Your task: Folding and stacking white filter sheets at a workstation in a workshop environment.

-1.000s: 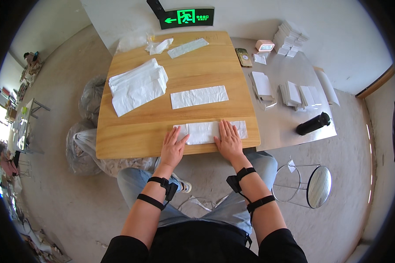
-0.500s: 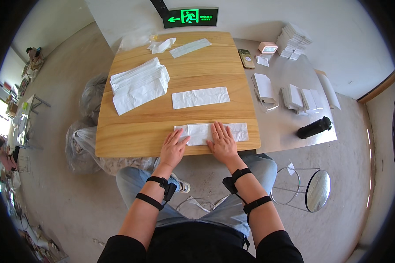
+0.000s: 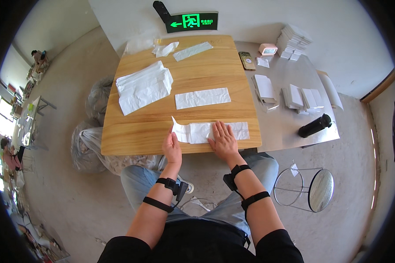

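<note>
A long white paper strip (image 3: 200, 133), with a second layer or fold over its middle, lies along the table's near edge. My left hand (image 3: 172, 148) is at its left end, which stands up off the table in a raised corner; thumb and fingers close on that edge, partly hidden. Spread flat on the strip right of its middle is my right hand (image 3: 224, 140), pressing on it with nothing gripped. Just beyond lies another flat white strip (image 3: 202, 98). Farther left rests a thick stack of crumpled white paper sheets (image 3: 145, 87).
The wooden table (image 3: 136, 131) adjoins a metal side table (image 3: 289, 129) holding a black bottle (image 3: 314, 126), white card stacks (image 3: 264, 86), a phone (image 3: 247, 61) and a small pink clock (image 3: 267, 49). Plastic bags (image 3: 90, 147) stand at left; a stool (image 3: 320, 190) at right.
My left hand has turned from lying flat to upright on its edge and lifted the strip's left end. My right hand stays flat on the strip. The view has shifted slightly.
</note>
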Demonstrator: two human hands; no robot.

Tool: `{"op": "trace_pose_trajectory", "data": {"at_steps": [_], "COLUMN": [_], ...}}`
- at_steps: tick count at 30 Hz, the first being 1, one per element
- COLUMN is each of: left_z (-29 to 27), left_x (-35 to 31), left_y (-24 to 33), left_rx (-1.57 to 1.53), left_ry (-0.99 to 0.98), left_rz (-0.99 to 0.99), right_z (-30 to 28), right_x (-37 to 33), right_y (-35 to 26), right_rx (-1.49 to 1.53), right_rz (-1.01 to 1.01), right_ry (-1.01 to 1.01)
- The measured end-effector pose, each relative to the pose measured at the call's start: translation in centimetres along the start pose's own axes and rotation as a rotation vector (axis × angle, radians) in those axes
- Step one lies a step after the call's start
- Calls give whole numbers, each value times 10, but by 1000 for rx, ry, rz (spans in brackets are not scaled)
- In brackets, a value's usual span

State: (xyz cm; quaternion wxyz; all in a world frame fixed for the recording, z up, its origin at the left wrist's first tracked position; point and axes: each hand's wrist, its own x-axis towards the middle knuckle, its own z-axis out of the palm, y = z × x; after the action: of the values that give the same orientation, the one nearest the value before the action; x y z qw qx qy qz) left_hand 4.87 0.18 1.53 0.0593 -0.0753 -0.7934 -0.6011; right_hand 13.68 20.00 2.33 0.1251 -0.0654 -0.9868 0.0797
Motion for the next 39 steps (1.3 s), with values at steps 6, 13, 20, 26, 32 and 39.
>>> {"op": "trace_pose_trajectory", "data": {"at_steps": [6, 13, 20, 26, 32, 39], "left_z": [31, 76, 87, 85, 74, 39], "left_x": [-14, -21, -27, -25, -18, 13], "left_y": [41, 25, 22, 21, 33, 15], "left_rx": [114, 643, 668, 649, 542, 817], "left_ry": [-216, -434, -501, -548, -549, -477], "left_rz": [372, 703, 714, 750, 730, 687], "right_z": [-2, -3, -3, -3, -4, -1], "right_x": [-1, -14, -23, -20, -13, 14], "right_y": [19, 45, 48, 40, 28, 2], "right_rx": [285, 332, 390, 353, 313, 139], "right_rz": [137, 367, 372, 327, 215, -73], "right_ry": [239, 500, 486, 442, 351, 95]}}
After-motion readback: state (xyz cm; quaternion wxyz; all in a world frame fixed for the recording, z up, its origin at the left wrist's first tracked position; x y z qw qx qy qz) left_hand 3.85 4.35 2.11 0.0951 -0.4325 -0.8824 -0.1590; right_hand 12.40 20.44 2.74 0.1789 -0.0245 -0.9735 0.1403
